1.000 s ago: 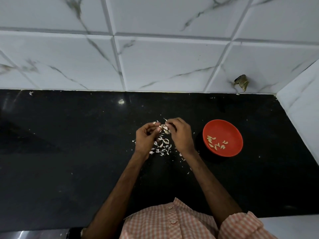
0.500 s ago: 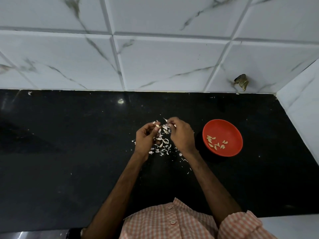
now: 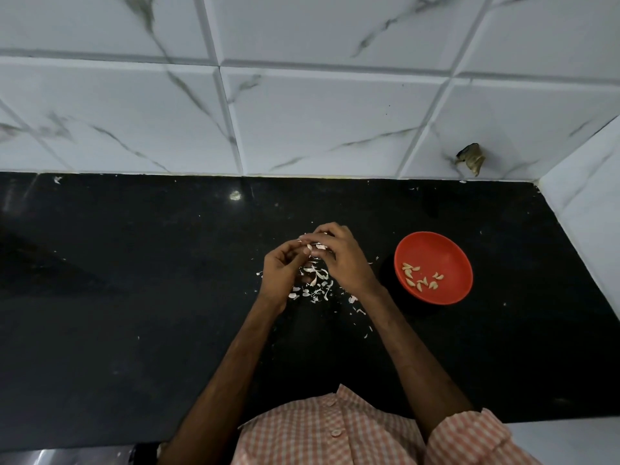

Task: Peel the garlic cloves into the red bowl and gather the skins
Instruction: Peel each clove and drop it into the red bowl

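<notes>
An orange-and-white checked shirt (image 3: 322,431) sits nearest, at the edge of the glossy black stone countertop (image 3: 134,297). Thin whitish garlic skins (image 3: 313,284) lie scattered mid-counter beneath both hands. The left hand (image 3: 281,273) and right hand (image 3: 345,263) curl inward, fingertips pinching a small pale garlic piece (image 3: 317,245). To their right, apart, a round red plastic bowl (image 3: 448,253) holds peeled cream-coloured cloves (image 3: 421,278). Bare counter spreads left. White marble-veined wall tiles (image 3: 318,122) close the far and right edges.

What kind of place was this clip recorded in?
Most likely a home kitchen: a black stone countertop backed by white marble-look wall tiles, with a red bowl of peeled garlic cloves and skins scattered beside it.
</notes>
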The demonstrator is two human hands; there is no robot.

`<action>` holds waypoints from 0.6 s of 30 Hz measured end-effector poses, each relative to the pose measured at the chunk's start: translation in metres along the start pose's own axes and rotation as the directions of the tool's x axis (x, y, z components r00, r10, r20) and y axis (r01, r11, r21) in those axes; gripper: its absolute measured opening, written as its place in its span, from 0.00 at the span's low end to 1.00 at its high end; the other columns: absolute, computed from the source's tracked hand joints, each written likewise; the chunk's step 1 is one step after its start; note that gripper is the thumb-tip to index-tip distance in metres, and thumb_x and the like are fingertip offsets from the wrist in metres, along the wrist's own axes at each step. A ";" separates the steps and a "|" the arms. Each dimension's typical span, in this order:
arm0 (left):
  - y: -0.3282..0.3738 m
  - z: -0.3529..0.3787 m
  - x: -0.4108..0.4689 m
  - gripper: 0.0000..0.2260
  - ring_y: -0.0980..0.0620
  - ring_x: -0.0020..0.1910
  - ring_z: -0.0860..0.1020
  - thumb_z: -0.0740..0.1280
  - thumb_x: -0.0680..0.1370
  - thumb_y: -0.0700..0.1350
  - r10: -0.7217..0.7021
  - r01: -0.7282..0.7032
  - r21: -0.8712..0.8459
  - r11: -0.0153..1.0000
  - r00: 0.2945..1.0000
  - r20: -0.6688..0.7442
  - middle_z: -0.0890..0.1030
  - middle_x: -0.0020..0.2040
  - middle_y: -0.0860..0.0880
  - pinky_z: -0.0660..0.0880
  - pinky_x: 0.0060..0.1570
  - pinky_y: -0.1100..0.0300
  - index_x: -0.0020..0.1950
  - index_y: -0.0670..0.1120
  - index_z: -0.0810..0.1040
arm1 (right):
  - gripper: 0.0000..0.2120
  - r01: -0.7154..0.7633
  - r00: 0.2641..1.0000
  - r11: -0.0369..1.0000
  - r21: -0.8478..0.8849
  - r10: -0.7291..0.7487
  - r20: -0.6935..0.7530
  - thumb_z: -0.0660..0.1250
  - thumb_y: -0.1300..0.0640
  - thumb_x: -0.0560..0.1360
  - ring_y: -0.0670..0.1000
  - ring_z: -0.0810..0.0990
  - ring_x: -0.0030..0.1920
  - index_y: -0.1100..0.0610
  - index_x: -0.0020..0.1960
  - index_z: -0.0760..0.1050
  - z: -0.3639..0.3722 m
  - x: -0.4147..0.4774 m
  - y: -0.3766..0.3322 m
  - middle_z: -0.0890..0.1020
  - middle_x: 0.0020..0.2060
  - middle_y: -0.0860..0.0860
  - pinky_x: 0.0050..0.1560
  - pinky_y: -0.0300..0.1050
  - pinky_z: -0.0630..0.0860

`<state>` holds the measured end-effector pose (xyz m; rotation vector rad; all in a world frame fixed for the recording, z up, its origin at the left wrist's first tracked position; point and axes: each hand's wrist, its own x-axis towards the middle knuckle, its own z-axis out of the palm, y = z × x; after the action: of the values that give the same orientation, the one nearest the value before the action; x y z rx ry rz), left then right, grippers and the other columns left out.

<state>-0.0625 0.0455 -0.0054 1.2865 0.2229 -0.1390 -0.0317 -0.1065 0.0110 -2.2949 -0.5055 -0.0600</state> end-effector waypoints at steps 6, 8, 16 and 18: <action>-0.001 -0.005 0.000 0.13 0.56 0.39 0.82 0.70 0.79 0.38 0.010 -0.010 0.032 0.999 1.000 0.005 0.85 0.45 0.46 0.79 0.30 0.60 0.63 0.40 0.78 | 0.08 -0.013 0.999 1.000 0.003 0.013 -0.031 0.74 0.57 0.75 0.47 0.74 0.55 0.53 0.55 0.84 -0.001 0.001 0.002 0.79 0.52 0.46 0.55 0.43 0.75; -0.001 -0.004 0.001 0.14 0.56 0.38 0.81 0.70 0.79 0.38 0.005 -0.005 0.043 0.999 1.000 -0.006 0.85 0.44 0.46 0.79 0.29 0.59 0.63 0.40 0.78 | 0.08 -0.023 0.998 1.000 0.009 0.024 -0.050 0.74 0.57 0.74 0.47 0.74 0.53 0.53 0.53 0.84 -0.001 0.000 0.001 0.80 0.50 0.45 0.54 0.46 0.75; -0.002 -0.004 0.001 0.08 0.54 0.41 0.82 0.69 0.79 0.38 -0.005 0.006 0.037 0.999 1.000 -0.011 0.85 0.44 0.47 0.81 0.31 0.58 0.59 0.43 0.81 | 0.07 -0.053 0.996 0.998 0.042 0.056 -0.063 0.76 0.60 0.73 0.45 0.76 0.51 0.53 0.50 0.83 -0.001 0.001 -0.002 0.82 0.47 0.44 0.52 0.47 0.76; -0.002 -0.004 0.001 0.07 0.55 0.42 0.81 0.69 0.80 0.39 -0.010 0.010 0.040 0.999 1.000 0.003 0.84 0.45 0.48 0.81 0.32 0.58 0.57 0.45 0.82 | 0.07 -0.061 0.996 0.997 0.042 0.064 -0.060 0.76 0.60 0.73 0.45 0.76 0.52 0.54 0.50 0.83 -0.001 0.000 -0.002 0.81 0.47 0.44 0.53 0.45 0.75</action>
<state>-0.0623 0.0487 -0.0090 1.3247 0.2250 -0.1542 -0.0324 -0.1057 0.0136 -2.2606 -0.3995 -0.0890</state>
